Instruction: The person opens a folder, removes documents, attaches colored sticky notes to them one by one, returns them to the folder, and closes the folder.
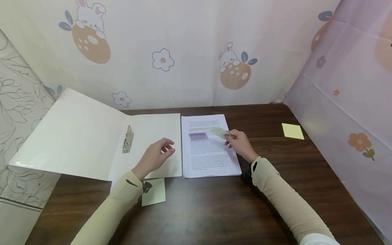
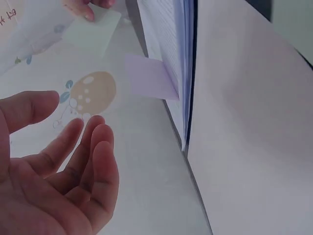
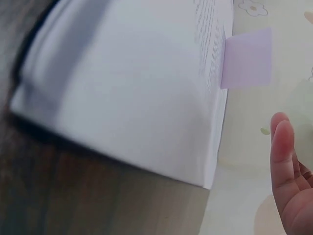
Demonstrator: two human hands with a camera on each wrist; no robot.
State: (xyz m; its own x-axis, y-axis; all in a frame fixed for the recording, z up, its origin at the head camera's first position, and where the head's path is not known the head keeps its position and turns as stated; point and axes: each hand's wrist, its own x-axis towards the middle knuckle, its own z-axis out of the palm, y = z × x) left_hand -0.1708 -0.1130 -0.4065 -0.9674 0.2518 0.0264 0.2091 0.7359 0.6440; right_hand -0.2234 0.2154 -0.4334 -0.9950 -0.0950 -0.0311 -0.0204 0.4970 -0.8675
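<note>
My right hand (image 1: 240, 144) pinches a pale green sticky note (image 1: 218, 132) over the right side of a stack of printed pages (image 1: 211, 160). Attached to the top page, a purple sticky note (image 1: 198, 135) sticks up from the sheet in both wrist views. A green line marks the text just above it. Over the right cover of an open white binder (image 1: 165, 127), my left hand (image 1: 157, 154) hovers with loosely curled fingers and holds nothing. In the left wrist view its palm and fingertips show, apart from the pages.
The binder's metal clip (image 1: 128, 139) lies near its spine, and its left cover (image 1: 70, 136) tilts up against the wall. A pad of green sticky notes (image 1: 156, 194) sits below the left wrist. Yellow sticky notes (image 1: 292, 131) lie at the table's far right.
</note>
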